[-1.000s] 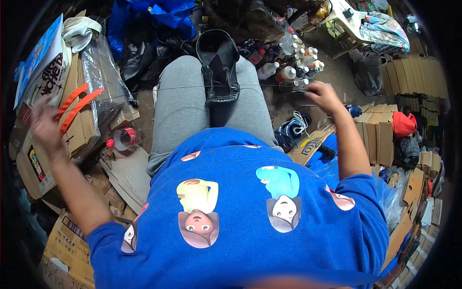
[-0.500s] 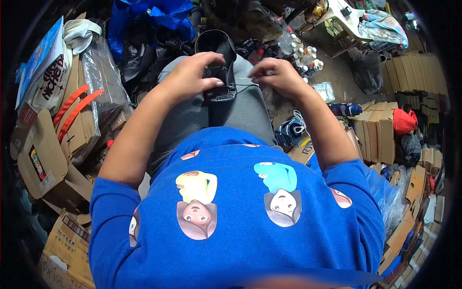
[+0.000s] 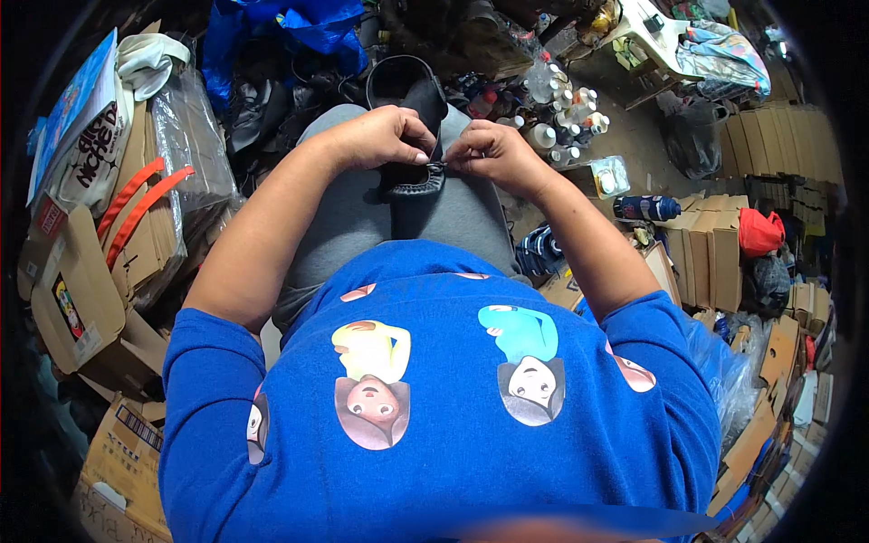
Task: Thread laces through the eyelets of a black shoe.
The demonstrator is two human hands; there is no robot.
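Note:
A black leather shoe (image 3: 418, 185) with a gathered, stitched toe rests across my grey-trousered thighs, its toe toward me and its round heel opening away. My left hand (image 3: 385, 138) is closed over the shoe's left side, thumb and fingers pinching near the seam above the toe. At the right edge of that same seam my right hand (image 3: 493, 156) is closed in a pinch, fingertips touching or nearly touching the leather. What sits between the right fingertips is too small to make out. My hands are a short gap apart.
Several white-capped bottles (image 3: 566, 118) stand on the floor at the far right, near a white plastic chair (image 3: 647, 41). Cardboard boxes (image 3: 711, 253) and a blue bottle (image 3: 647, 208) lie to the right. Left are an open carton (image 3: 100, 299) and orange strips (image 3: 145, 213); a blue bag (image 3: 290, 45) lies ahead.
My right hand has come left from beside the shoe, where a dark thread stretched toward it, to the seam. My left fingers have drawn together near the seam.

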